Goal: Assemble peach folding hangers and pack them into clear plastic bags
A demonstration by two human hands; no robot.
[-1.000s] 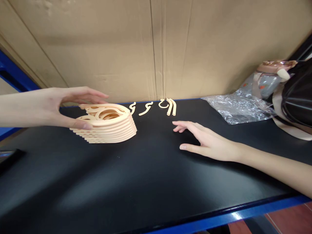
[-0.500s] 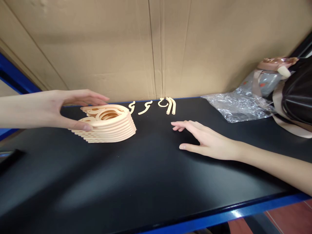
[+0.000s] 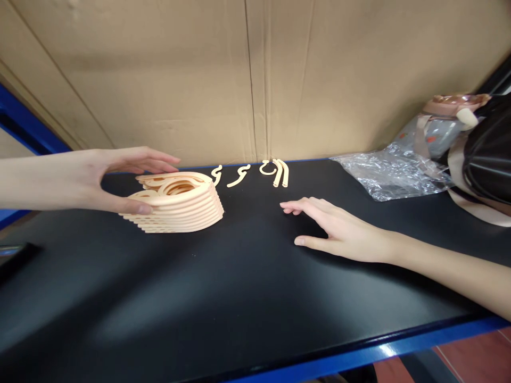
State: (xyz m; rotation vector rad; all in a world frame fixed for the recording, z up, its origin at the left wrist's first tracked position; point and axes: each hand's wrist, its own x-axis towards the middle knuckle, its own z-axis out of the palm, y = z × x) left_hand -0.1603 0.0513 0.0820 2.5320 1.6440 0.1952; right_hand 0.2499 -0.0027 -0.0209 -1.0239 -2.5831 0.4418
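A neat stack of cream plastic pieces (image 3: 187, 205), which look like folded hangers, stands on the black tabletop left of centre. My left hand (image 3: 115, 178) is at the stack's left end, fingers stretched out over the far side and thumb along the near upper edge; whether the fingertips touch it I cannot tell. My right hand (image 3: 335, 229) rests low over the tabletop to the right, fingers and thumb apart, nothing in it. Between and beyond the hands lie small S-shaped cream pieces (image 3: 239, 175), a cream hook (image 3: 268, 168) and two curved cream bars (image 3: 281, 173).
Crumpled clear plastic film (image 3: 393, 173) lies at the back right, before a clear bottle (image 3: 433, 127) with a pink lid and strap. A dark rounded item (image 3: 489, 149) sits beside it. Cardboard (image 3: 179, 80) walls the back. A dark flat device (image 3: 14, 258) shows at left.
Both hands and the pieces hold nearly the same places. The view has shifted very slightly.
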